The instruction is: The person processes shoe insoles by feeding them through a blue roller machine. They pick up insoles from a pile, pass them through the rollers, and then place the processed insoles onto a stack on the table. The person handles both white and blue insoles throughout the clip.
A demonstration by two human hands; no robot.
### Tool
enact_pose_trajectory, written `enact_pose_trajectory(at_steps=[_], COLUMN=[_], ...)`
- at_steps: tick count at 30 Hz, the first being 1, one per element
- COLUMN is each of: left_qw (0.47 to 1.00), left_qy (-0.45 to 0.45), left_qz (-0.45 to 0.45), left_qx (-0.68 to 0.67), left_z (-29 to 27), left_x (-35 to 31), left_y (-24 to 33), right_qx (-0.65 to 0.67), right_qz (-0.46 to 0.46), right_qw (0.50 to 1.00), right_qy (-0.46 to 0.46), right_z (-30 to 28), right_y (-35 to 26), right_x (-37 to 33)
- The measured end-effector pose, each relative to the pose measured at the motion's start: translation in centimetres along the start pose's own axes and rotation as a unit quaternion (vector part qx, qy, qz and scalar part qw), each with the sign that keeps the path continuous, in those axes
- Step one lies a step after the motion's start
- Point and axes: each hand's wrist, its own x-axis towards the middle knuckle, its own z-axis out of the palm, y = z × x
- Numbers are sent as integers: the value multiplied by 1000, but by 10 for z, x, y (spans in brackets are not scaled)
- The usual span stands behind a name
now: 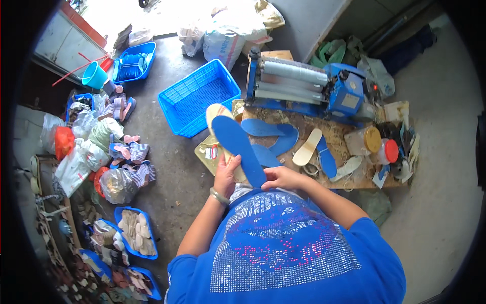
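Note:
In front of my body I hold two shoe soles overlapping, a blue sole (237, 144) over a cream sole (215, 110). My left hand (226, 176) is closed on the cream sole from the left, its thumb close to the blue sole's edge. My right hand (281, 178) pinches the lower, narrow end of the blue sole. Much of the cream one is hidden behind the blue. On the workbench (319, 119) just beyond lie several blue soles (262, 127), a cream-and-blue pair, a loose cream sole (307, 147) and a pale sole (349, 167).
A blue roller machine (293, 83) stands at the bench's back. Lidded jars (365, 140) sit at its right end. Left of the bench are a gold tin (208, 156) and a blue basket (169, 104). Sandals (139, 152), bags and trays of soles (136, 230) crowd the left floor.

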Motion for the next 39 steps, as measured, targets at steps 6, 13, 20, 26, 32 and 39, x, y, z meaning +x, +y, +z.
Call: enact_pose_trajectory(at_steps=[6,13,20,26,32,39], left_qw=[999,996,990,969,957,933], left_qy=[-26,-24,70,163,230,299], left_qz=[-14,5,11,42,23,-34], left_qx=[44,81,123,180,177,198], left_z=[26,43,8,-61,-115,-153], left_x=[1,-7,-22,-25,-29,-39], left_y=[-18,-28,-6,-18,-34,-43], right_qx=[142,199,221,225,240,-90], right_qz=[1,-23,-26,-20,0,102], right_qw=[987,973,951,946,940,911], right_qy=[71,116,213,233,241,389], right_z=[9,-7,-82,-150,-177,-224], right_y=[25,45,64,66,62,12], right_x=[-22,-38,-40,-30,-17,-2])
